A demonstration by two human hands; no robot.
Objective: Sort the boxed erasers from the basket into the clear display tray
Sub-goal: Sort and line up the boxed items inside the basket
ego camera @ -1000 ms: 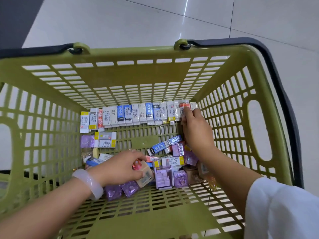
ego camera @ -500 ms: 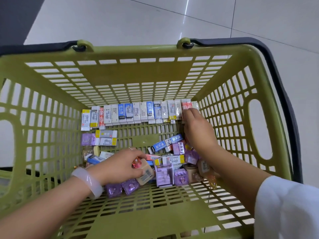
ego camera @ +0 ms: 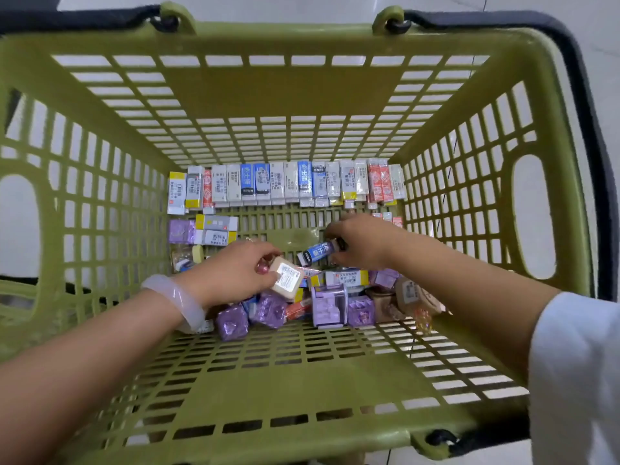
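A green slatted basket (ego camera: 235, 88) fills the view. A row of boxed erasers (ego camera: 285, 184) stands along its far wall, white, blue and red. A loose heap of purple, tan and white boxes (ego camera: 332, 300) lies in the middle of the floor. My left hand (ego camera: 231, 273) holds a beige eraser with a barcode label (ego camera: 287, 278) above the heap. My right hand (ego camera: 362, 241) pinches one end of a blue boxed eraser (ego camera: 315, 252). No clear display tray shows in the view.
A few more boxes (ego camera: 208, 231) lie at the basket's left side. Black handles (ego camera: 583, 105) hang over the rim. Pale tiled floor (ego camera: 302, 8) surrounds the basket.
My right hand left the right end of the far row, came back toward the heap and took hold of the blue boxed eraser. The camera moved closer over the basket.
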